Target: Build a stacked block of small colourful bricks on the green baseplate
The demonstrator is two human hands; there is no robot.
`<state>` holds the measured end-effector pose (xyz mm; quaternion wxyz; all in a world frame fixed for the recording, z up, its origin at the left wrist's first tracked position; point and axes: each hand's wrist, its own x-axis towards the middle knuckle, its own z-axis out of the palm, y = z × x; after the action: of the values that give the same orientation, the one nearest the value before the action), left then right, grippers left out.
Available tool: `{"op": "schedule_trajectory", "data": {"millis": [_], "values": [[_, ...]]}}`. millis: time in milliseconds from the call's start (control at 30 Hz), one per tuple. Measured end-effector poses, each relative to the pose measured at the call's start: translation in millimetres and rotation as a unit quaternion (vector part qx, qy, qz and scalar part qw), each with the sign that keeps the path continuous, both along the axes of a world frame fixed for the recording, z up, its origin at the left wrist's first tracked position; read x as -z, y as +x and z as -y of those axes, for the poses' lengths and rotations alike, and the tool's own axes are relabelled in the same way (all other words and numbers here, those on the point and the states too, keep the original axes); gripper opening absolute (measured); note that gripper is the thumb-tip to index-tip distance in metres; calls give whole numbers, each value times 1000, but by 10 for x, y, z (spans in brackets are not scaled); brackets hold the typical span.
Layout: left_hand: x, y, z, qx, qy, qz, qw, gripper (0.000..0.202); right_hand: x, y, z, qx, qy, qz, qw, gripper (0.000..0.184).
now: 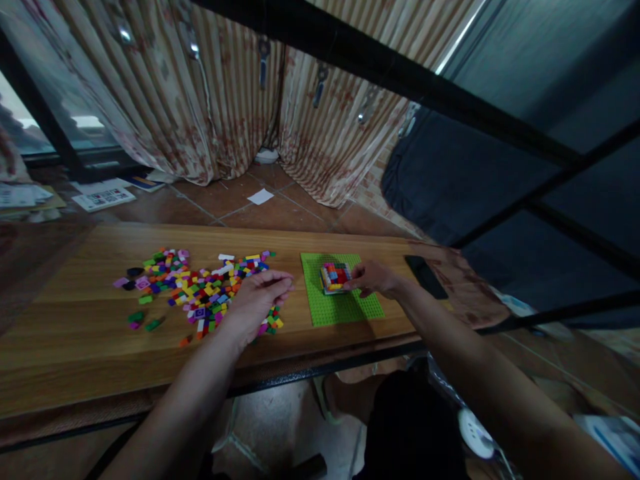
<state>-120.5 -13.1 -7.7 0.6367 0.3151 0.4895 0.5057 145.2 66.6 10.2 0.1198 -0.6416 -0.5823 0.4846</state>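
A small build of toy bricks [334,279] stands on a green studded baseplate [320,310]; red, yellow, white and blue bricks show in it. My right hand [373,277] reaches in from the right, its curled fingertips pressed against the right side of the build. Left of the baseplate, my left hand [263,293] hovers over the edge of a spread of loose toy bricks [200,287]. Its thumb and fingers are pinched together. Whether a small piece sits between them cannot be made out. Part of the brick spread is hidden behind the left hand and forearm.
Everything rests on a long wooden table [80,320]. A dark phone [426,277] lies right of the baseplate. A dark metal bar [380,63] crosses above. Striped curtains [215,100] hang behind, and books [104,199] lie at the far left.
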Motion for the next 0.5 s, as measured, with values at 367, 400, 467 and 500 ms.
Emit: {"op": "schedule_trajectory", "data": {"millis": [367,400,467,500], "values": [[123,115,7,25,-15,-17,999,36,66,76,126,15,18,0,1000,45],[125,122,5,26,-17,-21,999,36,102,95,147,36,42,-10,998,45],[129,128,0,29,-20,-26,999,37,186,105,160,90,112,-40,989,48],[130,129,-3,29,-20,-25,999,37,231,91,150,115,152,-61,980,49]]}}
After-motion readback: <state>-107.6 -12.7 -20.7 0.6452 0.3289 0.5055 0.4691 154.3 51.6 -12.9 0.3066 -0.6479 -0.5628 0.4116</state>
